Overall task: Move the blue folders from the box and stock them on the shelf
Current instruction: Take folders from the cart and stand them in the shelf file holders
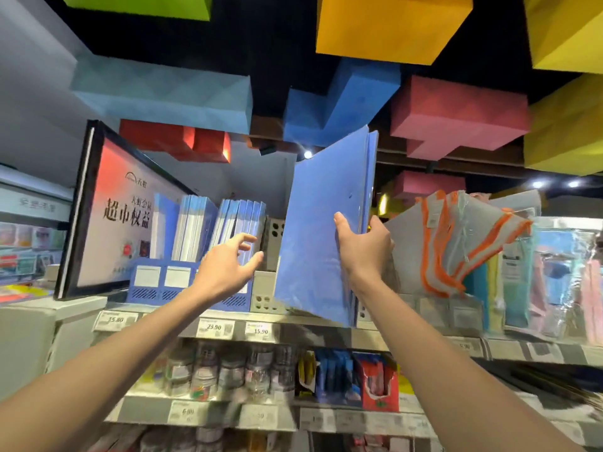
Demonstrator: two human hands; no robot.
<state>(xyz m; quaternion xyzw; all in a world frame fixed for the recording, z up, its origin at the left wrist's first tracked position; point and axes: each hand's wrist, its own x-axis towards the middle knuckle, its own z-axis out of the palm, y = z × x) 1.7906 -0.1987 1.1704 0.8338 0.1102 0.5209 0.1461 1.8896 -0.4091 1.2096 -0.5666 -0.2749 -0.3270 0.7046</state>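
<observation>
step: stocking, I'd say. The folders [321,230] are out of the box (box isn't in shot) and up at shelf [303,318] height, not slotted in yet.

right hand [363,252]: grips a small stack of folders near the right edge, thumb on the front, fingers wrapped behind. The stack is tilted, with its bottom corner hanging just over the shelf lip.

left hand [225,269]: released, fingers spread, holding nothing. It's right by the stocked folders [239,223]; can't tell if it actually touches them.

next move: probably the left hand steadies or parts the row while the right straightens the stack and drops it into the grey holder [266,290]. That needs the stack upright first.

in the way: the blue holder [163,283] already looks packed. The grey holder's mouth is half hidden behind the stack, so lining up is a bit blind.

around: big framed sign [120,216] on the left, orange-trimmed pouches [456,243] leaning close on the right, so they could get bumped. Price tags [213,327] run along the edge, jars [228,370] sit on the shelf below.
</observation>
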